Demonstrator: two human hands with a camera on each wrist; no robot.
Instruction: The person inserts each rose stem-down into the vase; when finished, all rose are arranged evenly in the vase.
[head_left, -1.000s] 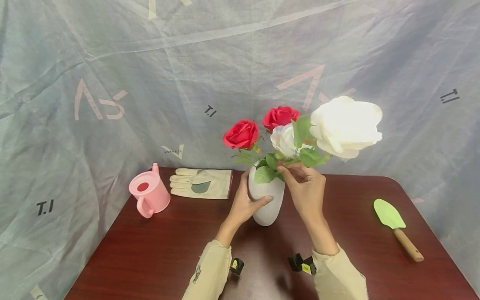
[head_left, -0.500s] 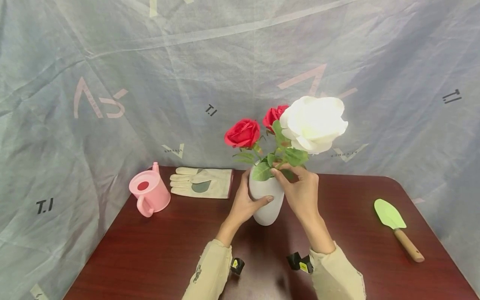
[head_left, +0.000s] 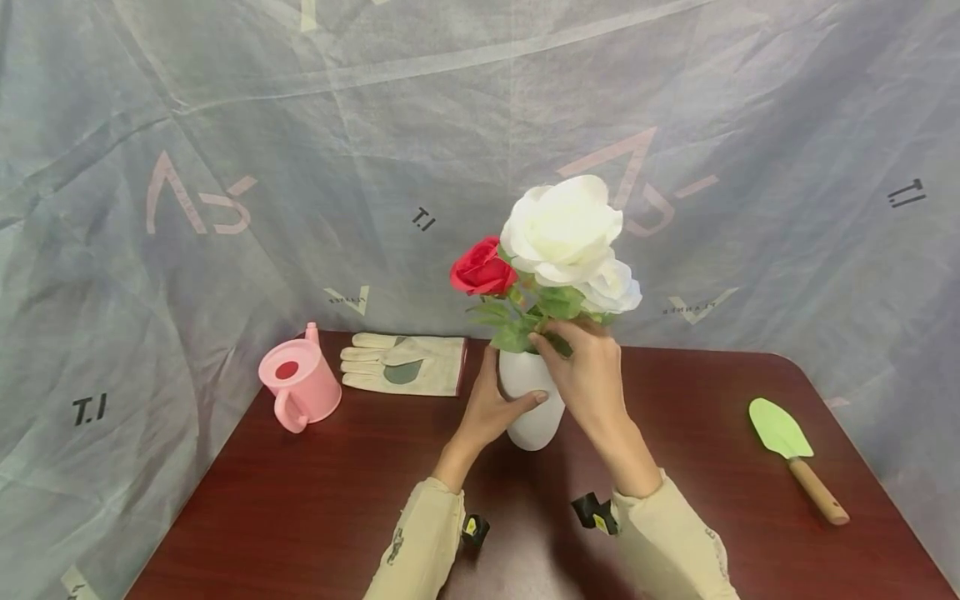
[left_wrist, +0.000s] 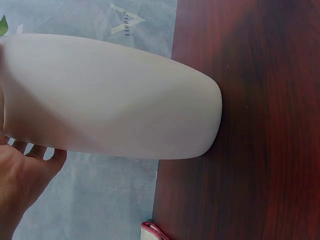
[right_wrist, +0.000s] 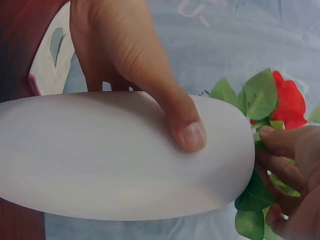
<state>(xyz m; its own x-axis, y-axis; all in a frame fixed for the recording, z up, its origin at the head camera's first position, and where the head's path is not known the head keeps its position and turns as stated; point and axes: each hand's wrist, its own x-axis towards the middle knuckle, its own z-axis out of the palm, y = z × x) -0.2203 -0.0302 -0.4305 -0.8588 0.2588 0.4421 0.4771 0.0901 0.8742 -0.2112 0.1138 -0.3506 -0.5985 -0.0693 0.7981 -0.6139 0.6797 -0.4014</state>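
A white vase (head_left: 534,408) stands on the dark red table, and my left hand (head_left: 491,407) grips its left side, thumb across the front. At the vase's mouth my right hand (head_left: 588,367) pinches the green stem of a large white rose (head_left: 561,229), whose bloom rises over the vase. A smaller white rose (head_left: 613,287) sits behind it to the right, and a red rose (head_left: 482,267) leans left. In the right wrist view, the right fingers (right_wrist: 280,142) are among green leaves (right_wrist: 261,95) right at the rim. The second red rose is hidden behind the large white bloom.
A pink watering can (head_left: 303,383) stands at the table's left, with a pale work glove (head_left: 405,365) lying flat beside it. On the right lies a green trowel (head_left: 780,427) with a wooden handle. A grey printed cloth (head_left: 360,167) hangs behind the table.
The large white rose has swung left with my right hand, from the right of the vase to above it, now covering the rear red rose. My left hand keeps its grip on the vase.
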